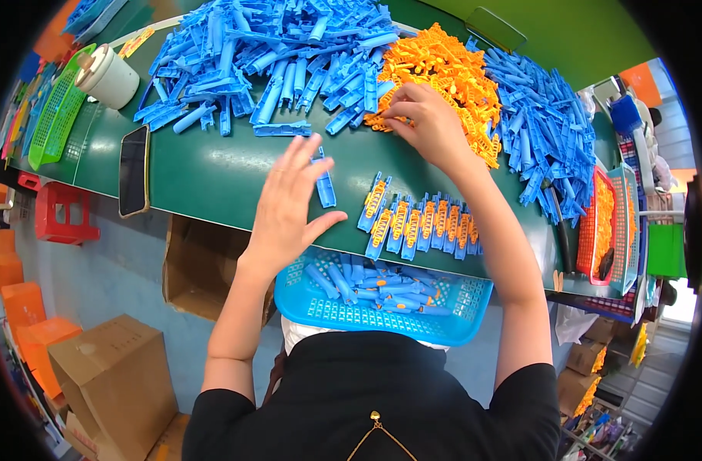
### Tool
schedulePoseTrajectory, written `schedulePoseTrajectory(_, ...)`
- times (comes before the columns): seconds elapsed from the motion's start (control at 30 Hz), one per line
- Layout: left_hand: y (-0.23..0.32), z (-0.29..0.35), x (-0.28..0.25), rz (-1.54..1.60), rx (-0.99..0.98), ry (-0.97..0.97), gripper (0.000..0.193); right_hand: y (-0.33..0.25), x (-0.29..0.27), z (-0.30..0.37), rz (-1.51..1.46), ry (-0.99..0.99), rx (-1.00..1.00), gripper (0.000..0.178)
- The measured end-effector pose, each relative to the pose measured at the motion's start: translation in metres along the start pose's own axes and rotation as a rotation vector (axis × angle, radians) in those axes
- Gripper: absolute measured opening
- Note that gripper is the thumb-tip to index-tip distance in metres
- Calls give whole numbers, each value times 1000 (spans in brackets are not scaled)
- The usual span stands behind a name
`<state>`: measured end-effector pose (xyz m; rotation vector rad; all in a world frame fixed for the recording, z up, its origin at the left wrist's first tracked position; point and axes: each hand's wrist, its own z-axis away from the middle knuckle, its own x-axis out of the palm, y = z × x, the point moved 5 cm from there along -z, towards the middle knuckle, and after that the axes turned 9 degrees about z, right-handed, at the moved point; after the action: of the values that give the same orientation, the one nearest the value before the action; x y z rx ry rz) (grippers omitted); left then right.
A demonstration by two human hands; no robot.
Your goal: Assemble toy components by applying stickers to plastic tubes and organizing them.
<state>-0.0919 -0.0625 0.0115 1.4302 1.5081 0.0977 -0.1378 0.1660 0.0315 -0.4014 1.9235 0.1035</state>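
Note:
My left hand is above the green table, fingers stretched and thumb apart. Beside its fingertips a single blue plastic half-shell lies with its hollow side up; whether they touch I cannot tell. At the left edge of a heap of orange plastic pieces, my right hand has thumb and forefinger pinched together. What sits in that pinch is too small to make out. Between my forearms, a row of blue half-shells with orange inserts lies along the table's near edge.
Blue half-shells are heaped at the back left and right. Below the edge, a blue basket holds closed blue pieces. A phone, a white cup and a green basket stand left; a red basket stands right.

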Motion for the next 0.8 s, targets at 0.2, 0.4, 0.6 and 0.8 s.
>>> schedulePoseTrajectory(0.2,-12,2,7,-111,-105,-111,91,-16,1,8,-164,-89,-141,8)
schedulePoseTrajectory(0.4,-6,2,4,-85,-131,-129,92,-18,-1,19,-411,-193,10,11)
schedulePoseTrajectory(0.6,-11,0,4,-55,-125,-112,87,-17,10,6,-399,-272,62,13)
schedulePoseTrajectory(0.8,-8,0,3,-76,-130,-86,85,-32,4,2,-157,-178,-79,12)
